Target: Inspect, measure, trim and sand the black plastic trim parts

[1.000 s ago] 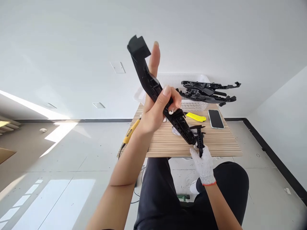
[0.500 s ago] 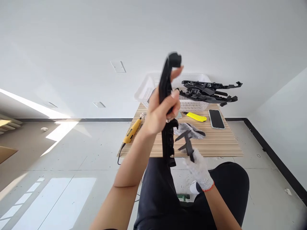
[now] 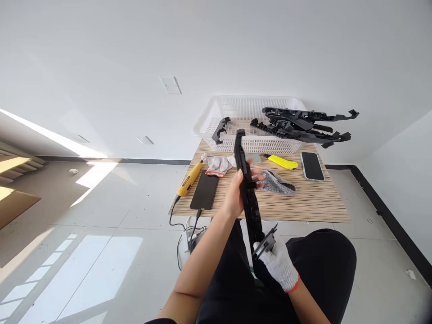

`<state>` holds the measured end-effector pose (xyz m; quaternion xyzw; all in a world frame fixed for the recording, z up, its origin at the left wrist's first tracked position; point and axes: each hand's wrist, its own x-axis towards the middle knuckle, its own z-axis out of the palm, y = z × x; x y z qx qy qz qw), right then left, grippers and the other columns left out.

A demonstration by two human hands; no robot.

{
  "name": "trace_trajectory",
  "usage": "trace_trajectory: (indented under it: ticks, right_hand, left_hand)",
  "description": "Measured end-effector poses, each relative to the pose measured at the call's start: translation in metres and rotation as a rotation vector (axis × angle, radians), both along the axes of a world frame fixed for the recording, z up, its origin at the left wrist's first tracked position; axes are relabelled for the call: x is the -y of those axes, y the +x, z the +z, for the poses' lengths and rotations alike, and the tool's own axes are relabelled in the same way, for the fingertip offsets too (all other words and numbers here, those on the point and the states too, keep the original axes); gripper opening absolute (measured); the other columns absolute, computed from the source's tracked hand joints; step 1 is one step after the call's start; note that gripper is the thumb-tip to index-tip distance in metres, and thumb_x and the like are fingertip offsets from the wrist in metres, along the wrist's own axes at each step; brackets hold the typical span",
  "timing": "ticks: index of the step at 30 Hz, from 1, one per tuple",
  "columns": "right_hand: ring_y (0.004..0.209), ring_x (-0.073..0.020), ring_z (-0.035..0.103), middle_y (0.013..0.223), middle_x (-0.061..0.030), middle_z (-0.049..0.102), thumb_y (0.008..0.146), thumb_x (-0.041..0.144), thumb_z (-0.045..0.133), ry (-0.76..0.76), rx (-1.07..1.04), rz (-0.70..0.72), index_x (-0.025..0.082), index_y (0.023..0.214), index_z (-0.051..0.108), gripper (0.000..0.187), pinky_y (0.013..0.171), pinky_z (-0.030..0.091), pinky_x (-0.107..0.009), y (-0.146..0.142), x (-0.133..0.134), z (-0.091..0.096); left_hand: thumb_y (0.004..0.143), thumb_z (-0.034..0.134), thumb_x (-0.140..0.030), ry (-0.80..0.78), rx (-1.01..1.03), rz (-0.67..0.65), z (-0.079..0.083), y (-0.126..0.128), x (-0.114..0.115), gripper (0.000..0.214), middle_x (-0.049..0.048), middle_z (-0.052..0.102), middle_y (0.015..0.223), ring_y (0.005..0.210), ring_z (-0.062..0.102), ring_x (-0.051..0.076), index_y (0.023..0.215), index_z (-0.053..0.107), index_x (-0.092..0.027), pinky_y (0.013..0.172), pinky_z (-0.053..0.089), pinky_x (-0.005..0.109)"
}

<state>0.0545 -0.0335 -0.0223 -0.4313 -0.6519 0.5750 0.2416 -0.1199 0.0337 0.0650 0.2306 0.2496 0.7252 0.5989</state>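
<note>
My bare left hand (image 3: 240, 193) grips a long black plastic part (image 3: 245, 191) around its middle, holding it nearly upright over the near edge of the table. My right hand (image 3: 277, 263), in a white knit glove with a red cuff, is closed on a small black caliper (image 3: 265, 241) whose jaws sit against the lower end of the part, above my lap.
A slatted wooden table (image 3: 313, 202) holds a white basket (image 3: 236, 114) with several black parts (image 3: 303, 123), a yellow cutter (image 3: 282, 161), a phone (image 3: 311, 165), a dark phone on a cable (image 3: 204, 191), a yellow corded tool (image 3: 190, 179), a white glove (image 3: 218, 164) and a grey glove (image 3: 275, 182).
The left hand has lowered the black part from high in front of me down toward the table edge. The gloved right hand with the caliper followed down to its lower end.
</note>
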Motion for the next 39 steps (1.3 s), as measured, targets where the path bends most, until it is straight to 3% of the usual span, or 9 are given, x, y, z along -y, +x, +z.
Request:
trace_trajectory:
  ticks: [2,4,7,11,14,17,22,34,39]
  right_hand:
    - [0.053,-0.0151,0.050,0.057,0.0016,0.052,0.088,0.042,0.058,-0.037,0.043,-0.058,0.024,0.068,0.049,0.028,0.052,0.041,-0.028,-0.003,-0.003,0.005]
    - [0.054,-0.0155,0.052,0.060,0.0005,0.057,0.088,0.044,0.059,-0.030,0.078,-0.065,0.023,0.070,0.054,0.028,0.053,0.041,-0.028,-0.006,-0.009,0.013]
    - [0.057,-0.0163,0.057,0.064,0.0003,0.062,0.082,0.047,0.066,0.014,0.167,-0.054,0.022,0.076,0.062,0.026,0.055,0.044,-0.028,-0.007,-0.019,0.030]
    - [0.055,-0.0165,0.056,0.062,0.0021,0.062,0.080,0.058,0.068,0.180,0.337,-0.164,0.023,0.093,0.070,0.038,0.054,0.045,-0.028,0.008,-0.041,0.058]
    - [0.053,-0.0174,0.057,0.059,0.0016,0.062,0.083,0.064,0.063,0.394,0.442,-0.233,0.024,0.093,0.071,0.042,0.054,0.044,-0.029,0.023,-0.069,0.083]
    - [0.066,-0.0231,0.066,0.074,-0.0041,0.071,0.083,0.065,0.062,0.655,0.568,-0.288,0.024,0.099,0.072,0.044,0.059,0.046,-0.032,0.033,-0.098,0.107]
    - [0.075,-0.0312,0.068,0.087,-0.0133,0.072,0.088,0.067,0.053,1.018,0.840,-0.285,0.020,0.109,0.073,0.056,0.060,0.042,-0.037,0.031,-0.129,0.130]
    - [0.069,-0.0253,0.064,0.091,-0.0119,0.074,0.091,0.074,0.039,1.105,1.077,-0.138,0.019,0.112,0.072,0.068,0.056,0.019,-0.030,0.006,-0.150,0.142]
    - [0.074,-0.0214,0.064,0.099,-0.0109,0.074,0.096,0.044,0.041,1.114,1.101,-0.072,0.020,0.120,0.067,0.043,0.057,0.017,-0.031,0.004,-0.156,0.146]
  left_hand:
    - [0.079,0.077,-0.055,-0.088,-0.075,-0.097,-0.027,0.009,0.013,0.061,0.0078,0.072,0.105,0.093,0.070,0.020,0.127,0.064,-0.020,0.083,0.056,0.031]
    - [0.079,0.079,-0.050,-0.194,-0.152,-0.198,-0.050,0.017,0.025,0.059,0.0068,0.071,0.099,0.082,0.069,0.017,0.126,0.063,-0.019,0.077,0.055,0.031]
    - [0.085,0.072,-0.054,-0.226,-0.226,-0.144,-0.066,0.022,0.035,0.052,0.0006,0.062,0.080,0.064,0.057,0.010,0.121,0.063,-0.017,0.061,0.050,0.024]
    - [0.087,0.068,-0.053,-0.212,-0.264,-0.034,-0.067,0.019,0.044,0.050,-0.0036,0.053,0.074,0.053,0.046,0.007,0.122,0.058,-0.019,0.050,0.045,0.022]
    - [0.091,0.064,-0.051,-0.194,-0.274,-0.092,-0.071,0.016,0.060,0.048,-0.0052,0.050,0.073,0.050,0.042,0.006,0.126,0.053,-0.020,0.048,0.047,0.022]
    - [0.093,0.061,-0.051,-0.215,-0.321,-0.166,-0.082,0.017,0.080,0.046,-0.0059,0.047,0.072,0.049,0.040,0.005,0.124,0.052,-0.019,0.047,0.047,0.022]
    - [0.093,0.060,-0.053,-0.242,-0.328,-0.246,-0.102,0.023,0.100,0.044,-0.0065,0.046,0.070,0.048,0.037,0.004,0.121,0.053,-0.019,0.046,0.046,0.021]
    - [0.093,0.058,-0.057,-0.247,-0.326,-0.305,-0.107,0.025,0.105,0.048,-0.0069,0.044,0.070,0.049,0.037,0.005,0.123,0.051,-0.020,0.049,0.047,0.023]
    - [0.092,0.060,-0.056,-0.264,-0.326,-0.293,-0.107,0.025,0.106,0.048,-0.0070,0.044,0.070,0.049,0.037,0.005,0.123,0.051,-0.020,0.048,0.046,0.022]
